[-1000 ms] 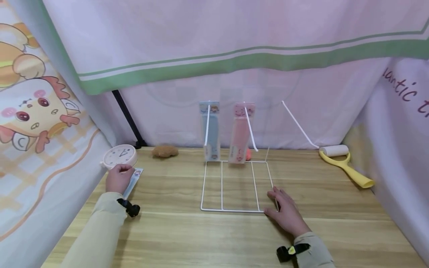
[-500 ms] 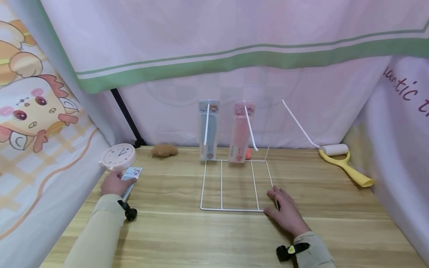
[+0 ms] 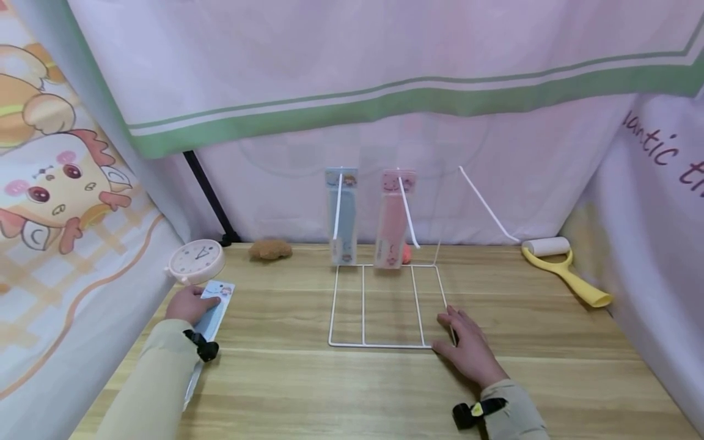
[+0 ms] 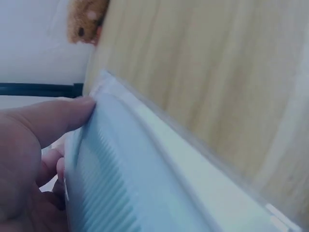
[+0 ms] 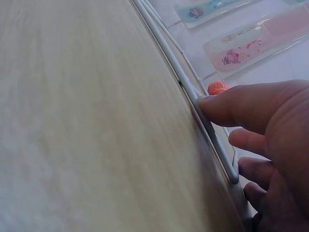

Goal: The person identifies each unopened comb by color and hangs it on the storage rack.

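Here, left hand (image 3: pixel 189 304) fingers pinching blue comb pack (image 3: pixel 211 318), right hand (image 3: pixel 467 347) spread flat on wire rack (image 3: pixel 363 305)

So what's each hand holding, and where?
Left hand grips the blue comb pack near its top end; right hand rests on the rack corner.

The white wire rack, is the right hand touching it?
Touching. The right wrist view shows the thumb of the right hand pressed against the white wire rack.

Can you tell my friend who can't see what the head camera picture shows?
A person's left hand holds a blue packaged comb on a wooden table, and the right hand rests on a white wire rack.
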### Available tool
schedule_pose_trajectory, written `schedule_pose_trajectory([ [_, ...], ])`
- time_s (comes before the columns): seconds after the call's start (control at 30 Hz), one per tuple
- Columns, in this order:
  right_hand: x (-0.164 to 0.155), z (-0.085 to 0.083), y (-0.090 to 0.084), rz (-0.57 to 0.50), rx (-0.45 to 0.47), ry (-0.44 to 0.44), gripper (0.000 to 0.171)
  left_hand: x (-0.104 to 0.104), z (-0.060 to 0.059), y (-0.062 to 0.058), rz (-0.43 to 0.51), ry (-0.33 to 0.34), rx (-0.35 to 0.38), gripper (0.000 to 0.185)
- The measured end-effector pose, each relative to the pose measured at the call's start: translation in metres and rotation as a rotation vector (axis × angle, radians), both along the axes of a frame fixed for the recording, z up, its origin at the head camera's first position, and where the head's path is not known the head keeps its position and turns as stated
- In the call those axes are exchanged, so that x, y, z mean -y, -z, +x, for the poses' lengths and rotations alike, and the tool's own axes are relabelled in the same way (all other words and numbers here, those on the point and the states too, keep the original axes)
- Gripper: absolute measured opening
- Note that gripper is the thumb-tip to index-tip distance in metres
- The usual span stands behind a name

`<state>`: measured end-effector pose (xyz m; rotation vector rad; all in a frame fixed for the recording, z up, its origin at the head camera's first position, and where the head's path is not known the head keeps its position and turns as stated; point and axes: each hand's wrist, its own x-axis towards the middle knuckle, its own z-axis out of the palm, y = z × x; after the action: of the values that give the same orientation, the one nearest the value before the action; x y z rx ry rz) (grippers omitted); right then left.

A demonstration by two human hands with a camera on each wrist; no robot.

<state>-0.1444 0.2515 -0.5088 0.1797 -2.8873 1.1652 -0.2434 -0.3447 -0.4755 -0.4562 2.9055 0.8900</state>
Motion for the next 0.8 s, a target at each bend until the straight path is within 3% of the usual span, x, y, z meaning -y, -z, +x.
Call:
schedule_pose_trajectory([
  [0.13,0.001,-0.001,0.001,-0.006,0.024,-0.003,0.059,-0.005,0.006,-0.004,0.031,0.035,-0.076,0.048],
  [0.47,0.000,-0.001,-0.001,-0.005,0.060,0.010,0.059,-0.036,0.021,-0.024,0.146,0.099,-0.212,0.041],
  [0.8,-0.002,-0.002,0.004,0.005,0.019,-0.004,0.058,-0.083,0.038,-0.045,0.434,0.163,-0.238,0.035],
])
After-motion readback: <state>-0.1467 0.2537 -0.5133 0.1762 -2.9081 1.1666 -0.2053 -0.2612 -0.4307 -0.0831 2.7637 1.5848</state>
